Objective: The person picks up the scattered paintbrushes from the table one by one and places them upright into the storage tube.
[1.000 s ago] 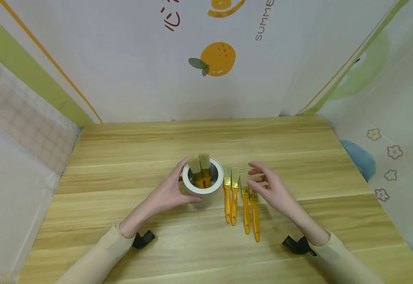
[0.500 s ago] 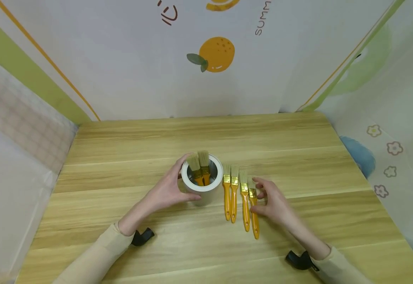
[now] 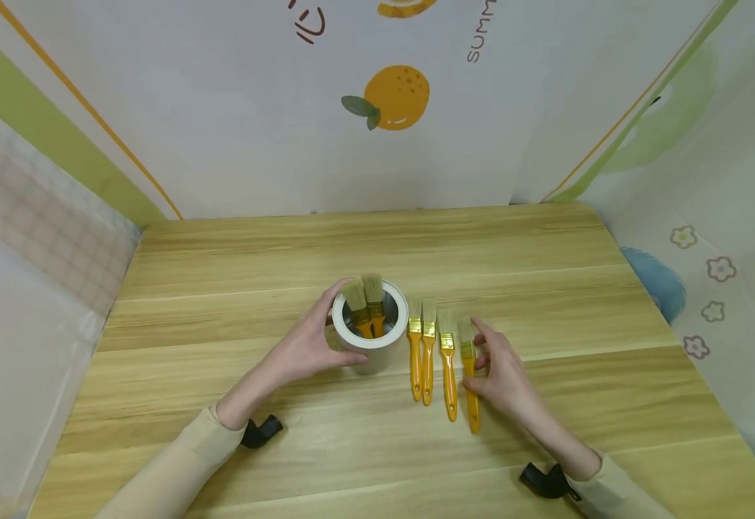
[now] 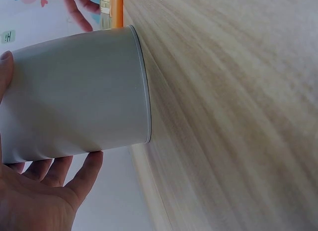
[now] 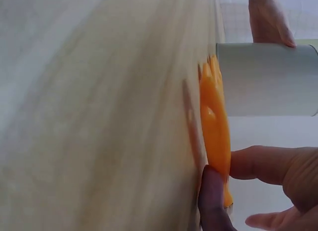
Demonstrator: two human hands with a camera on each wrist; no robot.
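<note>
My left hand [image 3: 306, 346] grips a light grey can [image 4: 74, 97] with a white rim [image 3: 400, 317], its fingers round the far side and the thumb on the near side. Two paintbrushes [image 3: 373, 290] stand in the can, bristles up. To the right of it, my right hand [image 3: 502, 371] pinches the rightmost paintbrush [image 3: 470, 369] by its orange handle between thumb and finger, low over the table; the right wrist view shows the thumb [image 5: 212, 193] against that handle. Three more paintbrushes [image 3: 448, 378] lie side by side between can and hand, bristles pointing away.
The wood-grain table [image 3: 254, 461] extends on all sides of the can. A white printed sheet [image 3: 254, 130] with an orange on it hangs behind the back edge. Black wrist mounts [image 3: 262, 432] sit at both sleeves.
My right hand has come down to the rightmost paintbrush, taken hold of it and shifted it slightly right, away from its neighbour. The left hand and can have stayed put.
</note>
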